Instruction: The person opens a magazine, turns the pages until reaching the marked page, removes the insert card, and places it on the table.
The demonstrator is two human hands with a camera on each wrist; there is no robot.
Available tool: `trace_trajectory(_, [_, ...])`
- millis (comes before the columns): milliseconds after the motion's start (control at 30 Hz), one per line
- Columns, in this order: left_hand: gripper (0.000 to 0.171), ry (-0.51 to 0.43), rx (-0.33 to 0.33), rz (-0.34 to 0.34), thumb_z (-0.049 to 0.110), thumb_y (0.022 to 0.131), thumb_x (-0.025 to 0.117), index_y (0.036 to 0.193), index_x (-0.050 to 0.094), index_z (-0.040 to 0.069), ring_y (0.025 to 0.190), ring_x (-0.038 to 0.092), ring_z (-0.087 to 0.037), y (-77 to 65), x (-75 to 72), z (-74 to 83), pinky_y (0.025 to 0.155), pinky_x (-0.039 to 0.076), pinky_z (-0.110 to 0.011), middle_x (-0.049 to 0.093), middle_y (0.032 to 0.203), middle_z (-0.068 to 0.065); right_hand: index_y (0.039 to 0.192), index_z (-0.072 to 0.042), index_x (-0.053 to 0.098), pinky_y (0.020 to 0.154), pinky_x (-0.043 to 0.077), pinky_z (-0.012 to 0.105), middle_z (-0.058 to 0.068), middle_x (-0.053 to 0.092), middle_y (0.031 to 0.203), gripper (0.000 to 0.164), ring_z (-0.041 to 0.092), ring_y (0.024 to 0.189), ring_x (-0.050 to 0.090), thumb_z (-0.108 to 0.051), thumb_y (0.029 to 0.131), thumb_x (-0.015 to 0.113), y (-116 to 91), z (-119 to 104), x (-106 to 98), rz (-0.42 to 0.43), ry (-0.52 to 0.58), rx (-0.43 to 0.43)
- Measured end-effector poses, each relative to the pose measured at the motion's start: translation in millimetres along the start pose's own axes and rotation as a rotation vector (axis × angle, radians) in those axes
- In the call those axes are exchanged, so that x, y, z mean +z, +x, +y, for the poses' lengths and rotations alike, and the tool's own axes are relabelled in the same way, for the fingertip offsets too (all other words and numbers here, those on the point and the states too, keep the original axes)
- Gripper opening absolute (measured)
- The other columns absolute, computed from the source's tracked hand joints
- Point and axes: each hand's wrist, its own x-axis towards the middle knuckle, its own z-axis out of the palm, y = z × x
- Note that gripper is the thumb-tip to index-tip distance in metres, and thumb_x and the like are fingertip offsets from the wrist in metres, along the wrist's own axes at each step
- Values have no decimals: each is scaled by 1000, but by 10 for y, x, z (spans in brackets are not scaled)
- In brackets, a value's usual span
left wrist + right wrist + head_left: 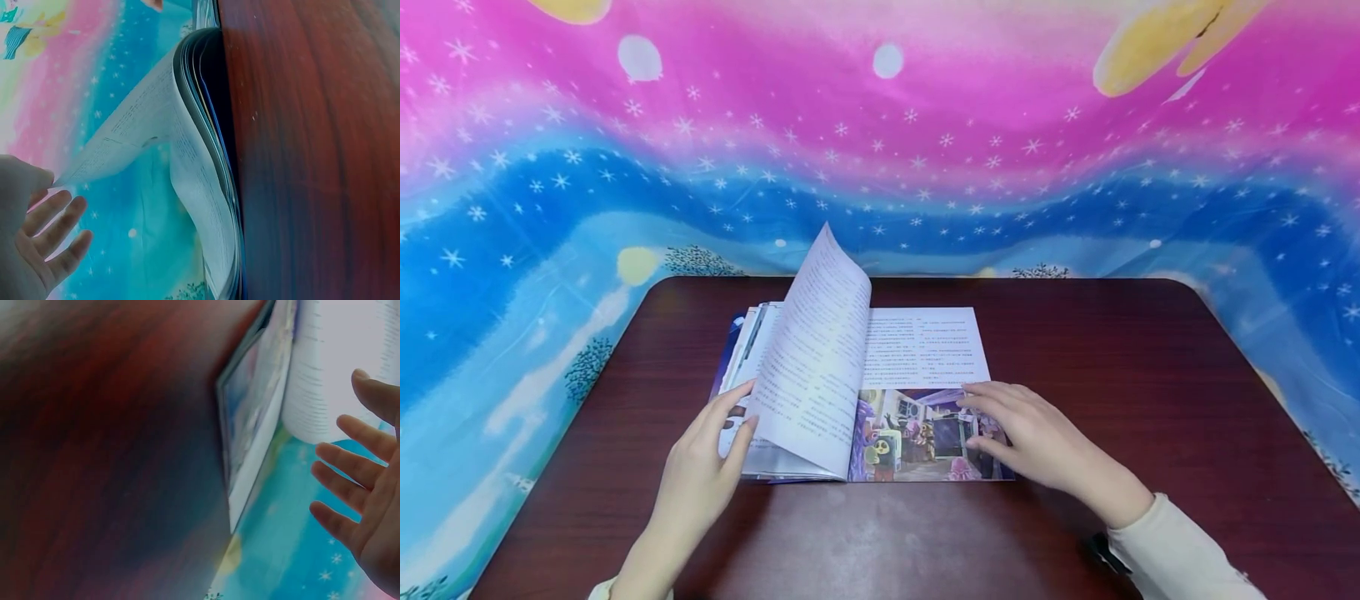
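An illustrated magazine (925,350) lies spread on the table, with print at the top of its right side and a colourful picture below. One raised page (812,358), covered in text, curves up over the left half. My left hand (700,467) pinches that page's outer edge; the left wrist view shows the thumb and forefinger of this hand (37,219) meeting at the page corner, other fingers loose. Over the right edge of the picture hovers my right hand (1037,429). In the right wrist view its fingers (350,465) are spread and hold nothing.
Dark reddish-brown wood forms the table (1112,350), with rounded far corners. Behind and beside it hangs a pink and blue cloth (865,150) with snowflakes. Turned left pages (748,342) are stacked unevenly under the raised one.
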Motion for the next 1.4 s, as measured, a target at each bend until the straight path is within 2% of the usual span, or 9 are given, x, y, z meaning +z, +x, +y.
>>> trace_trajectory(67, [53,8,-13,-5,2,87,73,136,58,11,90,67,-29,-13,-19,-24,69,54,-49,68,111,-12,128,-7,65,103,42,53,11,58,136,52,30,125,54,-31,84,80,-29,17,21,-32,3,10])
trace_trajectory(400, [58,39,-140,-91,9,86,77,138,52,5,95,67,-36,-64,-128,-166,75,54,-57,63,122,-17,129,-10,65,101,43,56,12,58,137,56,33,126,54,-24,78,86,-145,99,76,-176,12,42])
trace_trajectory(633, [61,51,-194,-197,13,89,75,142,47,2,97,66,-39,-88,-164,-281,79,54,-57,61,121,-22,131,-7,64,102,41,57,13,53,143,59,34,129,51,-24,78,86,-210,142,93,-244,21,98])
trace_trajectory(733, [61,57,-204,-202,15,89,75,142,47,2,98,66,-39,-95,-185,-333,80,54,-56,61,121,-23,131,-8,64,103,41,57,12,51,146,60,34,130,50,-26,78,86,-218,154,105,-264,30,112])
trace_trajectory(967, [56,82,-178,-166,13,89,75,139,51,5,98,65,-34,-87,-231,-451,80,54,-55,62,123,-18,131,-8,64,102,40,58,12,49,147,60,35,132,48,-26,77,86,-224,173,117,-267,41,111])
trace_trajectory(1067, [51,97,-180,-180,13,89,75,135,55,7,98,65,-32,-82,-237,-486,80,53,-55,63,119,-16,131,-7,64,102,40,59,12,48,148,60,36,132,48,-26,78,86,-224,172,115,-262,43,106])
trace_trajectory(1167, [45,107,-180,-239,14,90,74,131,59,8,105,62,-35,-70,-234,-504,85,50,-59,63,121,-16,131,-7,64,102,40,59,12,48,148,60,36,132,47,-25,78,86,-227,168,115,-262,47,107])
trace_trajectory(1233, [43,108,-172,-303,16,90,74,130,61,8,110,60,-36,-58,-226,-507,89,47,-61,62,125,-16,131,-7,64,103,40,58,12,48,148,60,36,133,47,-25,78,86,-230,167,115,-263,51,111])
trace_trajectory(1400, [40,114,-101,-465,17,90,75,127,65,9,122,55,-37,-26,-154,-494,97,44,-60,60,131,-14,129,-7,65,102,41,58,12,49,147,59,36,132,48,-23,77,86,-232,179,97,-267,69,110])
